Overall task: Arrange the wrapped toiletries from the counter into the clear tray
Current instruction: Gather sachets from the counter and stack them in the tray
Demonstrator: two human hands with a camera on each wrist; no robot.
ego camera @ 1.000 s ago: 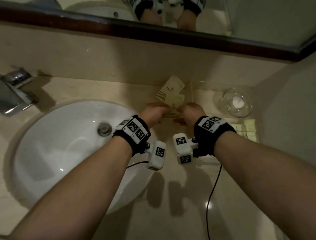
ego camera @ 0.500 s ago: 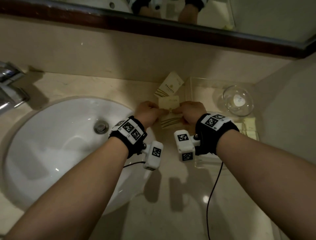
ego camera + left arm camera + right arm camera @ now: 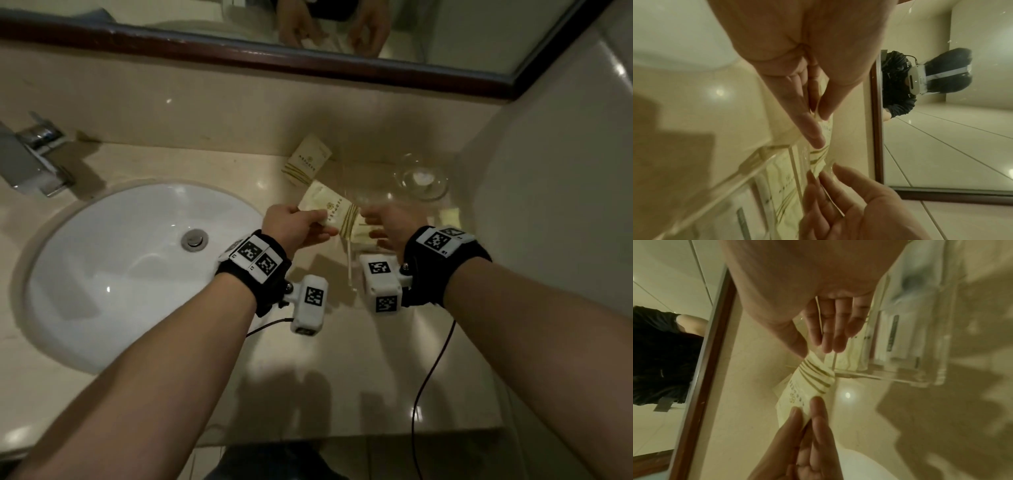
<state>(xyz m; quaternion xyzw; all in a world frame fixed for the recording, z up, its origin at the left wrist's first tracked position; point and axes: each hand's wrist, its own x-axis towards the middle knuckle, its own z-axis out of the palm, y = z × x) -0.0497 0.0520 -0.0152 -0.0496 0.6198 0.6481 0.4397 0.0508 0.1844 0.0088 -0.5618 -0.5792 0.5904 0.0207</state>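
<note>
A cream wrapped packet (image 3: pixel 330 209) with green stripes at one end hangs over the counter at the left wall of the clear tray (image 3: pixel 348 260). My left hand (image 3: pixel 320 222) pinches its plain end between thumb and fingers (image 3: pixel 813 133). My right hand (image 3: pixel 368 222) pinches the striped end (image 3: pixel 813 373) with thumb and fingertips above the tray (image 3: pixel 920 369). Cream packets (image 3: pixel 781 181) lie flat inside the tray. A second loose packet (image 3: pixel 308 161) lies on the counter behind my hands, left of the tray.
A glass bowl (image 3: pixel 421 180) stands at the tray's far right corner. The white sink basin (image 3: pixel 120 267) fills the counter's left side, with a chrome faucet (image 3: pixel 34 154) behind it. A wall closes the right side and a framed mirror (image 3: pixel 308 65) the back.
The packet held between both hands has risen off the counter and turned. Its striped end now points right, toward the tray wall.
</note>
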